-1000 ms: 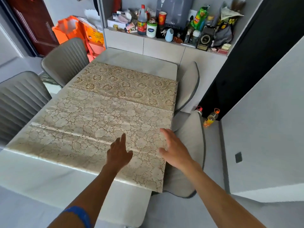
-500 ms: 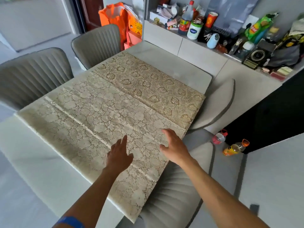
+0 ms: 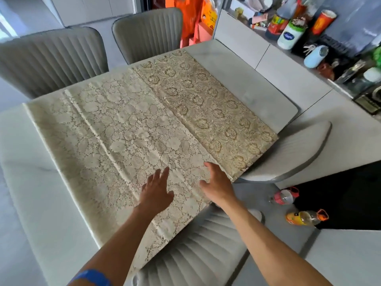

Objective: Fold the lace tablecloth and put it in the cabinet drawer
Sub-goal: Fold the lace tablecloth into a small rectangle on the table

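The cream lace tablecloth (image 3: 127, 129) lies flat across the pale table (image 3: 31, 193), with a darker gold strip (image 3: 206, 106) along its far side and a raised crease running through it. Its near edge hangs over the table's side above a chair. My left hand (image 3: 156, 190) hovers open over the cloth near that edge, fingers spread. My right hand (image 3: 216, 184) is also open, just to the right, over the cloth's near corner region. Neither hand holds anything. The grey cabinet (image 3: 288, 73) stands beyond the table at the right.
Two grey ribbed chairs (image 3: 51, 58) stand at the table's far side, two more (image 3: 206, 254) at the near side. The cabinet top holds bottles, a can and clutter (image 3: 290, 36). Two plastic bottles (image 3: 305, 217) lie on the floor at right. Orange bags (image 3: 191, 19) sit behind.
The view has swung left and closer, so the table now runs diagonally. Both hands stay open over the cloth's near edge, shifted slightly forward.
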`<state>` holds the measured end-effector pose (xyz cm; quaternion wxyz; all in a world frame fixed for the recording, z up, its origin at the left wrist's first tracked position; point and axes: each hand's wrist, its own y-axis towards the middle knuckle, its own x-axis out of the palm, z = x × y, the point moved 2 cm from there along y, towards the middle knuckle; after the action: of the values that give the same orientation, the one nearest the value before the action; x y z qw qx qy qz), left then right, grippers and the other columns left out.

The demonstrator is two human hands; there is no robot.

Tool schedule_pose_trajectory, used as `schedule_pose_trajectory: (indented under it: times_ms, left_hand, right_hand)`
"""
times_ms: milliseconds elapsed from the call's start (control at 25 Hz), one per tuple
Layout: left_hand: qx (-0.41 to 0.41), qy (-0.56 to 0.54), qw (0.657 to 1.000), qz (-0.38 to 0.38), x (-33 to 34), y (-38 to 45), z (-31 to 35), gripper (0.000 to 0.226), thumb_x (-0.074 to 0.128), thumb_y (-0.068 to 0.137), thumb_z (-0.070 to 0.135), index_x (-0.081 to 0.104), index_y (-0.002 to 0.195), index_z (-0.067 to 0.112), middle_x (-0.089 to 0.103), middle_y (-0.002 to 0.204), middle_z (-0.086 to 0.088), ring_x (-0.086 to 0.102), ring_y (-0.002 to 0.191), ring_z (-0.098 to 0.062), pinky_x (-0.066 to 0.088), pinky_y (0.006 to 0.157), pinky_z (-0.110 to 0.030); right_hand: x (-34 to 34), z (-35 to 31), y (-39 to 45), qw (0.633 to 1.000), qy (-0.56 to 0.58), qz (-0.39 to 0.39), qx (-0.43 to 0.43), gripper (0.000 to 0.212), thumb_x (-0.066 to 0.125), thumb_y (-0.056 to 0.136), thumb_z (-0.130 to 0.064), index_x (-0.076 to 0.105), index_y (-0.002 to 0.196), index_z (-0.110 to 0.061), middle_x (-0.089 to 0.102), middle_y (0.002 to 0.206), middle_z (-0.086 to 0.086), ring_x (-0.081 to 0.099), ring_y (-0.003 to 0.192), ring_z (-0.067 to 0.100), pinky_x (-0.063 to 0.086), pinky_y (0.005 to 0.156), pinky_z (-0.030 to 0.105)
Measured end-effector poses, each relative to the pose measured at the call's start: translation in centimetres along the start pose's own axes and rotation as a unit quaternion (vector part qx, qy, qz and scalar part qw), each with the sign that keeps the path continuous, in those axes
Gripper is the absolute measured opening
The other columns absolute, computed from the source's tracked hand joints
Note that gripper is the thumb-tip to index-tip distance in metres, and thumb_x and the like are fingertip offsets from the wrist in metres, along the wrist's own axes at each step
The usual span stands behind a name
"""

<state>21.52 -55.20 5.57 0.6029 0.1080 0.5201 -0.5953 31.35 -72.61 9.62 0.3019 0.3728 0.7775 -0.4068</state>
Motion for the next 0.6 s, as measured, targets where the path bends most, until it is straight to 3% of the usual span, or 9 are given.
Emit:
schedule_pose_trajectory:
  times_ms: [240, 400, 520, 600]
  left_hand:
    - [-0.017, -0.012, 1.000, 0.001, 1.2, 4.3, 2.5, 0.084, 0.056, 0.092, 0.028, 0.001, 0.155, 0.026, -0.004, 0.164, -0.003, 0.000, 0.150, -0.027, 0.022, 0.118, -0.056]
    - [-0.086, 0.012, 0.994, 0.065, 0.9, 9.0, 4.8, 0.090, 0.058, 0.090, 0.025, -0.005, 0.154, 0.027, -0.005, 0.164, -0.005, 0.000, 0.150, -0.029, 0.018, 0.117, -0.057]
    - [-0.214, -0.016, 0.974, 0.068, 2.1, 12.9, 6.2, 0.101, 0.061, 0.089, 0.033, -0.019, 0.151, 0.030, -0.022, 0.160, -0.005, -0.012, 0.148, -0.036, 0.014, 0.114, -0.066]
    - [-0.220, -0.048, 0.973, 0.048, 3.8, 14.7, 6.4, 0.104, 0.063, 0.089, 0.042, -0.019, 0.151, 0.030, -0.023, 0.160, -0.004, -0.012, 0.148, -0.034, 0.017, 0.115, -0.065]
  right_hand:
    - [-2.6, 3.1, 6.8, 0.999, -0.051, -0.016, 0.005, 0.061, 0.058, 0.086, -0.029, 0.037, 0.143, -0.023, 0.043, 0.148, 0.001, 0.051, 0.125, 0.024, 0.046, 0.100, 0.043]
    - [-3.4, 3.2, 14.8, 0.996, -0.064, -0.043, -0.033, 0.058, 0.058, 0.087, -0.021, 0.036, 0.140, -0.023, 0.052, 0.135, 0.004, 0.061, 0.096, 0.025, 0.053, 0.078, 0.040]
    - [-2.7, 3.3, 21.3, 0.991, -0.104, -0.051, -0.067, 0.050, 0.060, 0.088, -0.021, 0.040, 0.134, -0.017, 0.056, 0.125, 0.007, 0.061, 0.101, 0.028, 0.054, 0.086, 0.045]
    - [-1.7, 3.1, 24.6, 0.985, -0.149, -0.060, -0.069, 0.047, 0.056, 0.090, -0.032, 0.041, 0.132, -0.016, 0.053, 0.128, 0.008, 0.056, 0.111, 0.029, 0.045, 0.099, 0.051]
